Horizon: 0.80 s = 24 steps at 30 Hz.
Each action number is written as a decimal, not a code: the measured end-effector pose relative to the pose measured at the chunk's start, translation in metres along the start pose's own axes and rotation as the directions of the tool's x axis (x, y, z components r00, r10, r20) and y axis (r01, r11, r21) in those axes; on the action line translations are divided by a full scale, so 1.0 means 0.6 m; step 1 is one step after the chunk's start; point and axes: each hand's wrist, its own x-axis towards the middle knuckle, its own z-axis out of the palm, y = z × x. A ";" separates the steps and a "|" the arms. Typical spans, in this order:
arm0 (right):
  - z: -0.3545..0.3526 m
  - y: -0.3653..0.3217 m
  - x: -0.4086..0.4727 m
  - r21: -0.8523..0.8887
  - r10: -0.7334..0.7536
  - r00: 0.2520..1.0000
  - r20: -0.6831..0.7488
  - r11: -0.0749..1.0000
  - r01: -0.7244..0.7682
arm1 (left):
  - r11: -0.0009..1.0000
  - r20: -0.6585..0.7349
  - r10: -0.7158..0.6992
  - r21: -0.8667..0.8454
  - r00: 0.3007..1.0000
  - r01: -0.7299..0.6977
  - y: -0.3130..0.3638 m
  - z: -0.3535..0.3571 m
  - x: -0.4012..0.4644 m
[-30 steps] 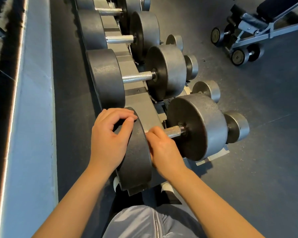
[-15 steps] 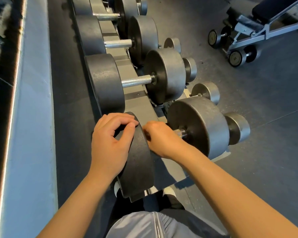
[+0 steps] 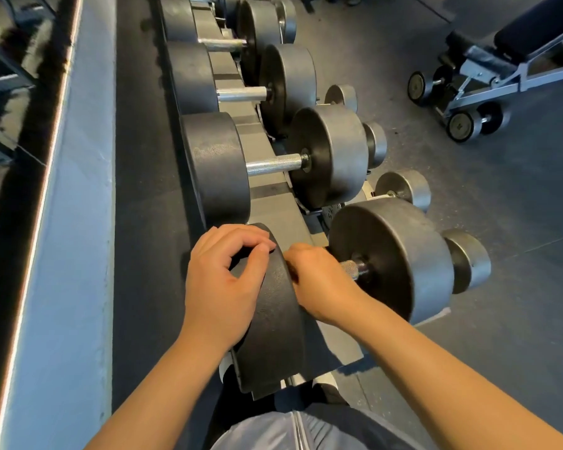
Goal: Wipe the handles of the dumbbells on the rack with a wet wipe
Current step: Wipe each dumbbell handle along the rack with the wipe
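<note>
The nearest dumbbell lies across the grey rack, its dark left head close to me. My left hand grips the top rim of that left head, fingers curled over it. Around the knurled steel handle my right hand is wrapped, hard against the left head; only a short stub of handle shows beside the right head. No wet wipe shows; my right hand hides whatever lies under it. The dumbbell behind has a bare handle.
More large dumbbells line the rack going away from me. Small dumbbells sit on a lower tier at the right. A bench with loose dumbbells stands on the floor far right. A pale ledge runs along the left.
My right hand has turned on the handle and its forearm has swung out to the right. My left hand stays on the left head's rim.
</note>
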 end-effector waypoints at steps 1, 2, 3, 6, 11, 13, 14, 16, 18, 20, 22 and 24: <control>0.006 0.003 -0.005 -0.003 -0.023 0.999 -0.034 1.000 0.023 | 1.000 0.004 0.004 0.008 1.000 -0.004 0.000 -0.001 0.000; 0.008 0.009 -0.013 -0.049 -0.028 0.998 -0.059 0.998 0.026 | 1.000 0.013 0.011 0.023 1.000 -0.011 0.001 -0.001 -0.001; 0.007 0.024 -0.020 -0.135 -0.034 0.995 -0.090 0.991 0.021 | 0.998 0.025 0.022 0.050 0.999 -0.023 0.002 -0.002 -0.001; -0.002 0.067 -0.042 -0.363 0.065 0.983 -0.170 0.924 -0.124 | 0.983 0.086 0.070 0.164 0.994 -0.084 0.002 -0.004 -0.004; 0.018 0.088 -0.039 -0.213 0.141 0.934 -0.327 0.953 -0.218 | 0.964 0.124 0.083 0.240 0.989 -0.111 0.002 -0.006 -0.004; 0.027 0.080 -0.037 -0.062 0.070 0.937 -0.343 0.993 -0.097 | 0.971 0.125 0.058 0.223 0.990 -0.085 0.003 -0.007 0.000; 0.034 0.065 -0.037 0.035 0.021 0.946 -0.323 0.999 -0.010 | 0.971 0.129 0.052 0.225 0.990 -0.080 0.004 -0.008 0.001; 0.050 0.030 -0.040 0.237 -0.057 0.955 -0.289 0.963 0.130 | 0.964 0.146 0.051 0.253 0.988 -0.087 0.006 -0.009 0.001; 0.065 0.012 -0.045 0.257 -0.079 0.932 -0.353 0.950 0.178 | 0.936 0.201 0.075 0.323 0.977 -0.138 0.009 -0.011 0.002; 0.069 0.031 -0.050 0.115 -0.074 0.906 -0.417 0.984 0.133 | 0.881 0.310 0.116 0.406 0.944 -0.242 0.014 -0.011 0.003; 0.058 0.063 -0.057 -0.068 -0.002 0.899 -0.437 0.997 -0.031 | 0.837 0.404 0.126 0.447 0.906 -0.315 0.018 -0.010 0.005; 0.048 0.089 -0.061 -0.148 0.095 0.880 -0.466 0.972 -0.183 | 0.836 0.423 0.113 0.449 0.899 -0.316 0.021 -0.011 0.007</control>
